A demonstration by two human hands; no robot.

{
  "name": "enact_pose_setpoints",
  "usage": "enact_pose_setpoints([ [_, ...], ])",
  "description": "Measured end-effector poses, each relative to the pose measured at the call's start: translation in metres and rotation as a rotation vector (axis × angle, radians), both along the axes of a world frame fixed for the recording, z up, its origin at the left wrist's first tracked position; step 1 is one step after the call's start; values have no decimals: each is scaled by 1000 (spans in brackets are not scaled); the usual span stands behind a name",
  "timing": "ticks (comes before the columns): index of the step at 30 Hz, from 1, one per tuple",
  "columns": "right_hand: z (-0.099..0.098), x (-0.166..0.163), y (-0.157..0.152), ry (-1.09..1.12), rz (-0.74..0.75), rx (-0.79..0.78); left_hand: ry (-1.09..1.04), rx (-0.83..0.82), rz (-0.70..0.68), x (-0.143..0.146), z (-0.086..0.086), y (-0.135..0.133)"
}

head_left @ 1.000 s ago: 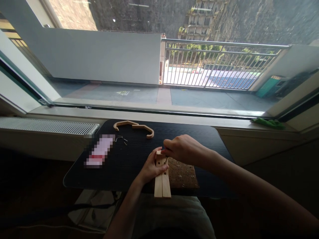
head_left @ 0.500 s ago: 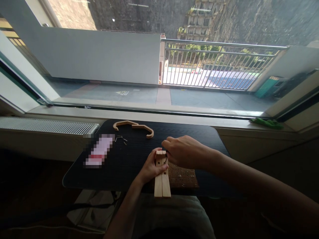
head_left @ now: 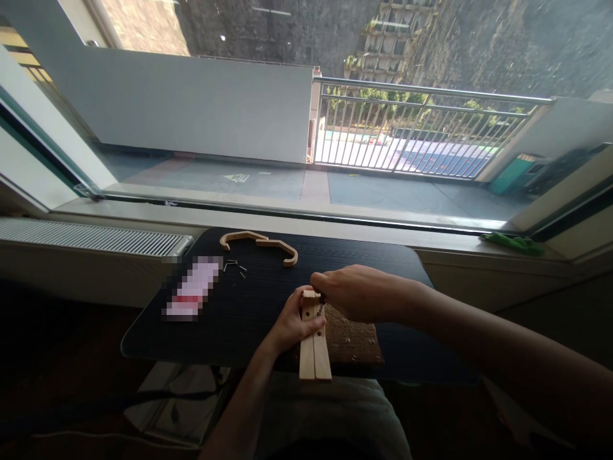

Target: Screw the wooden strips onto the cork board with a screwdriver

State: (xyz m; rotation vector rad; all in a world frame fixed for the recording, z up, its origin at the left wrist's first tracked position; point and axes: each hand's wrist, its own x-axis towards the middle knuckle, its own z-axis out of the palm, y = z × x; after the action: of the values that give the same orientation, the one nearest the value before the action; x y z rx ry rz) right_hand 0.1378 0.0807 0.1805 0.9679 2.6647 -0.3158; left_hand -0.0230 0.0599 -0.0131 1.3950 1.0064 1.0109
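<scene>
My left hand (head_left: 288, 321) is wrapped round a pale wooden piece (head_left: 315, 358) made of two slats side by side with dark round holes and a short crosspiece (head_left: 311, 296) at the far end. Its thumb presses across the front. Above the right slat, my right hand (head_left: 357, 292) is closed round a screwdriver (head_left: 321, 303); only a dark bit of it and a thin shaft show, pointing down at a hole. The handle is hidden in my fist.
Under the hands lies a brown patterned mat (head_left: 357, 342) on a black table (head_left: 230, 335). Two curved wooden hooks (head_left: 282, 246), several screws (head_left: 234, 263) and a blurred pink sheet (head_left: 194, 287) lie on it. Beyond stand a radiator (head_left: 96, 236) and a window ledge with a green cloth (head_left: 512, 243).
The view has shifted slightly. My right fist has turned a little around the screwdriver; my left hand keeps its hold on the wooden piece.
</scene>
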Motion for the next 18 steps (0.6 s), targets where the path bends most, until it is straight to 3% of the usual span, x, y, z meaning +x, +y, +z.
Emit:
enact_pose_setpoints([
  [9,-2,5,10,-38,-110,25,16,21,10,-2,-4,1],
  [18,-8,2,10,-61,-51,262,8,4,15,-3,-4,0],
])
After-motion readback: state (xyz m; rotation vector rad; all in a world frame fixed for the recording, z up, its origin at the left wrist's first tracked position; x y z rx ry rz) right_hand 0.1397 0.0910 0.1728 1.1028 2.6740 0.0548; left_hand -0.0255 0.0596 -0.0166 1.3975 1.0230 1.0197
